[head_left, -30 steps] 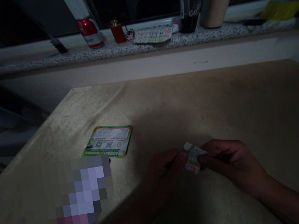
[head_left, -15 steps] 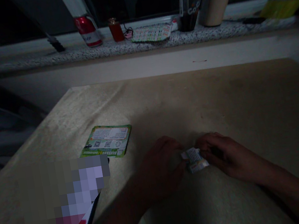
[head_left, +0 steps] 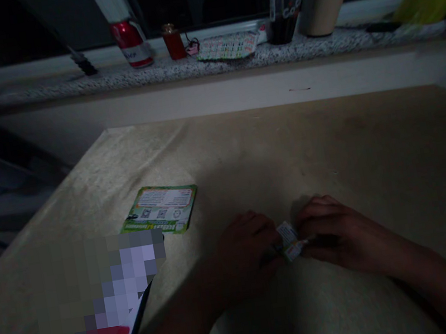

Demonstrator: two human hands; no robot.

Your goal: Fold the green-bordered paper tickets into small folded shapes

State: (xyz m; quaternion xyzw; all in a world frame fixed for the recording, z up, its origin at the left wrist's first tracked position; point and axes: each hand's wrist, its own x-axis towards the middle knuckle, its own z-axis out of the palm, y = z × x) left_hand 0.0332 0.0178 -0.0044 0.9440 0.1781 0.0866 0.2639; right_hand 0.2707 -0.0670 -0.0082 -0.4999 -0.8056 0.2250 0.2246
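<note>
Your hands have come down onto the table (head_left: 329, 144), low in the middle of the frame, left hand (head_left: 245, 251) and right hand (head_left: 337, 233) each pinching a side of the little paper (head_left: 289, 238), likely to steady it.

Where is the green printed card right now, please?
In the head view, the green printed card lies flat on the table, left of centre, up-left of the left hand, which pinches a small folded paper with the right hand.
</note>
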